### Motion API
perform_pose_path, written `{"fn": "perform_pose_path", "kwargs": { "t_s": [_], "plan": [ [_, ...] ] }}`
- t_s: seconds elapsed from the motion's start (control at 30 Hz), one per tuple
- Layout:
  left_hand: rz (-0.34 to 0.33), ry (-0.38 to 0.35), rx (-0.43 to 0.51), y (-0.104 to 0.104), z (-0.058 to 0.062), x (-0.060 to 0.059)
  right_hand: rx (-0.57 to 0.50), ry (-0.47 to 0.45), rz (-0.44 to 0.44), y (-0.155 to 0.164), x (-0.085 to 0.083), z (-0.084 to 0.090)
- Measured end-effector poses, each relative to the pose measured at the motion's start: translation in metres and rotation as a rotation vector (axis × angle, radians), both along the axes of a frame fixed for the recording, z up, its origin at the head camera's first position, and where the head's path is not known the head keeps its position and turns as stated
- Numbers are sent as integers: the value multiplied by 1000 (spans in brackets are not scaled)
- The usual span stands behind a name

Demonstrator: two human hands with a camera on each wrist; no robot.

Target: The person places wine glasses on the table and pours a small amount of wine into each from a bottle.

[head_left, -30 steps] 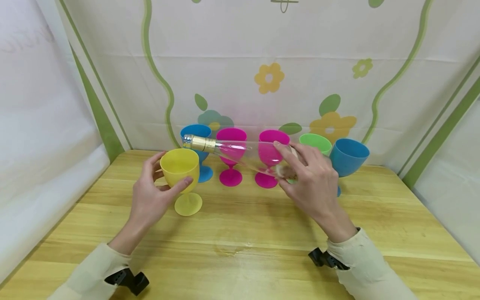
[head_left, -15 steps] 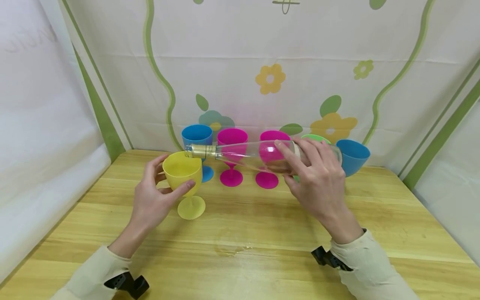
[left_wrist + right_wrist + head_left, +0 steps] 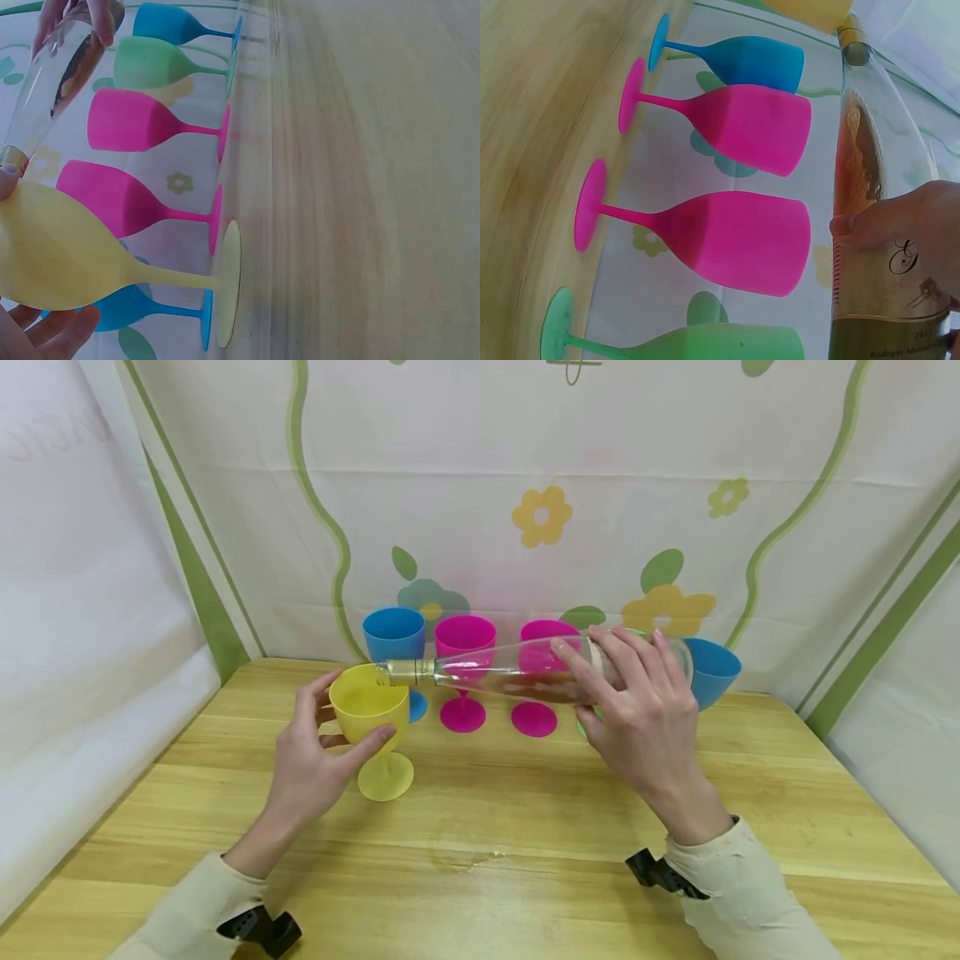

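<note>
We count six goblets: left hand (image 3: 311, 768) grasps one yellow goblet (image 3: 369, 706); right hand (image 3: 645, 727) grasps one bottle (image 3: 517, 670); behind them, two blue goblets (image 3: 393, 635), two pink goblets (image 3: 465, 639), one green goblet (image 3: 161, 64).

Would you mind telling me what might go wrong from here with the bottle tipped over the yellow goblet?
1. The bottle lies almost level with its mouth at the yellow goblet's rim, so liquid may miss and spill on the table.
2. The right hand holds the bottle close before the pink goblets; a swing could topple them.
</note>
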State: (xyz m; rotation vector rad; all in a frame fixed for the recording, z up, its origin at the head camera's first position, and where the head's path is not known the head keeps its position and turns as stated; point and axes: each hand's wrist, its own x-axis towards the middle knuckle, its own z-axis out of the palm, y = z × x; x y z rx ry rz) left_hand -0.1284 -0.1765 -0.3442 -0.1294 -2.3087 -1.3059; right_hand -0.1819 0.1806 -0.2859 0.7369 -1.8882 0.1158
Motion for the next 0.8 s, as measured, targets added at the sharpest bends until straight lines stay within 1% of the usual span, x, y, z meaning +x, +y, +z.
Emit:
{"fn": "perform_pose_path", "kwargs": {
  "t_s": [0.17,0.33,0.47,0.8],
  "plan": [
    [14,41,-11,1,-4,-2,-19,48,30,1,-1,1],
    [29,65,-16,3,-7,-2,-41,89,52,1,0,3],
    [29,69,-13,3,-8,-3,-50,106,57,0,0,4],
    [38,68,-22,3,-8,-3,-48,117,61,-1,1,5]
  ]
}}
